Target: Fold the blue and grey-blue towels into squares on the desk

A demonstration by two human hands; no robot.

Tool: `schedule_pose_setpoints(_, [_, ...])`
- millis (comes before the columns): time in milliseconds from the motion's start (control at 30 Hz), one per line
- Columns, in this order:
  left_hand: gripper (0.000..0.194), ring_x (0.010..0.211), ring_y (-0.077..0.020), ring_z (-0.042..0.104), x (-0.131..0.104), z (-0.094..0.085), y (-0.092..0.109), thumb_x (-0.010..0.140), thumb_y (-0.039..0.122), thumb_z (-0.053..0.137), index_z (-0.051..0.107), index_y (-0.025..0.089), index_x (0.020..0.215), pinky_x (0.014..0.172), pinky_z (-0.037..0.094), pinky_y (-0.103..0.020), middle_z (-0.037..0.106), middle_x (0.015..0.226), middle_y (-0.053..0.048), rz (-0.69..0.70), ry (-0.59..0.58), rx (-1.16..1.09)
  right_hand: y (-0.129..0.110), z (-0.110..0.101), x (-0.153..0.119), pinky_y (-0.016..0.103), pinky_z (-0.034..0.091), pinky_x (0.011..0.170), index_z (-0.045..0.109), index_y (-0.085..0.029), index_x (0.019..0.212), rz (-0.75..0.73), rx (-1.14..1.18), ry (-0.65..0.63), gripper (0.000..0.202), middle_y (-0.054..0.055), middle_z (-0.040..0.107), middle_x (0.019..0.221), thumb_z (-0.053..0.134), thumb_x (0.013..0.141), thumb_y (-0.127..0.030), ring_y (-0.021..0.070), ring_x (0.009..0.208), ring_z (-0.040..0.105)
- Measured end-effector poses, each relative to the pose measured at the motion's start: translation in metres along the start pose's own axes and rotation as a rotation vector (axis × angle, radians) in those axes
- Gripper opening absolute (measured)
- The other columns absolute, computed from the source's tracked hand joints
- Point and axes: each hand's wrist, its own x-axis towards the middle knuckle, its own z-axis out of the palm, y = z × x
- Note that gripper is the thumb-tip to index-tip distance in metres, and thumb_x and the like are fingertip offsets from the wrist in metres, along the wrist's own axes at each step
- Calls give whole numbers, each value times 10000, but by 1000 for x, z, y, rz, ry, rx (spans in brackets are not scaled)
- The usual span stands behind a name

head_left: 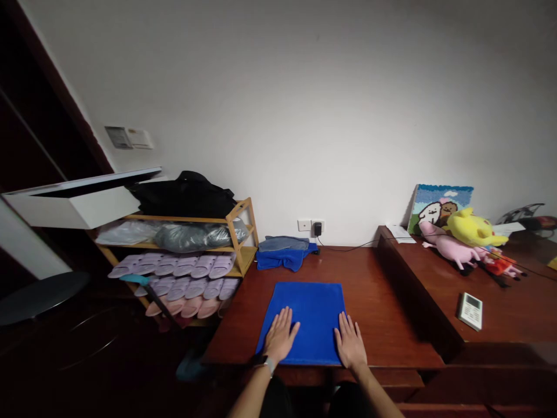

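Hiding cloth (311, 322) (partly): left hand (281, 337), right hand (350, 343)

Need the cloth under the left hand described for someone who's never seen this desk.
Find the reddish-brown wooden desk against the pale wall, right of the slipper rack. Near its front edge lies a blue cloth, the left hand on it and the right hand at its right edge. It's the one spread flat, unlike the heaped blue and grey cloths by the wall.

A home: slippers (166, 266), plush toys (470, 227)
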Motion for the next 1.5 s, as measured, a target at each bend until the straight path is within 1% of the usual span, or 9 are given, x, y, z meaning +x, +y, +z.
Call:
schedule_pose_setpoints(133, [808,1571,-270,235,-4,-10,-58,1020,656,171,268,127,1623,1282,231,-504,265,1688,-130,-100,55,15,1,3,0,420,61,1304,167,-174,1644,5,12,12,701,-31,122,1710,125,1044,-534,199,1595,85])
schedule_pose_setpoints(233, [817,1570,-265,241,-7,-6,-75,1017,658,181,252,120,1627,1280,242,-494,260,1690,-130,-104,95,7,2,5,0,423,61,1304,172,-192,1646,3,19,11,698,-30,125,1712,138,1043,-542,197,1595,83])
schedule_pose_setpoints(567, [842,1574,-251,234,-5,4,-80,1008,667,193,250,96,1624,1292,216,-465,265,1691,-134,-79,117,11,-6,-24,41,402,87,1294,184,-171,1646,18,27,23,684,-13,158,1714,99,1048,-492,188,1593,111])
schedule_pose_setpoints(1000, [806,1568,-257,251,0,1,-87,1015,641,189,223,126,1635,1281,243,-481,271,1691,-112,-102,45,17,0,-5,61,406,40,1292,162,-146,1644,35,22,11,681,13,140,1719,125,1043,-466,195,1597,82])
schedule_pose_setpoints(1133, [746,1577,-264,226,15,-3,-53,1036,597,203,147,180,1651,1286,229,-509,239,1705,-80,-15,142,20,-1,-8,61,407,44,1292,154,-160,1645,32,45,11,678,2,135,1719,133,1044,-472,191,1597,76])
schedule_pose_setpoints(1267, [695,1586,-231,196,39,4,35,1052,564,190,138,217,1652,1300,203,-461,211,1717,-37,241,78,-25,-1,-8,60,405,42,1293,151,-132,1642,28,39,20,684,7,130,1717,125,1042,-461,196,1596,83])
schedule_pose_setpoints(1367, [710,1582,-231,210,52,21,97,1050,569,157,197,179,1643,1300,204,-465,240,1705,-74,299,-18,-74,1,-6,61,410,46,1292,173,-133,1640,14,19,23,678,11,138,1715,132,1041,-447,198,1597,79])
schedule_pose_setpoints(1433, [724,1580,-235,217,57,32,117,1046,576,146,224,163,1636,1300,204,-473,259,1698,-87,282,-48,-91,2,-4,62,416,43,1291,195,-152,1640,8,6,23,665,10,143,1714,148,1039,-432,196,1597,75])
schedule_pose_setpoints(1500, [731,1580,-242,217,58,40,114,1043,584,147,227,164,1635,1301,201,-487,265,1695,-92,250,-35,-92,2,-2,64,419,45,1292,195,-162,1642,12,5,23,662,11,147,1714,152,1039,-434,196,1597,80])
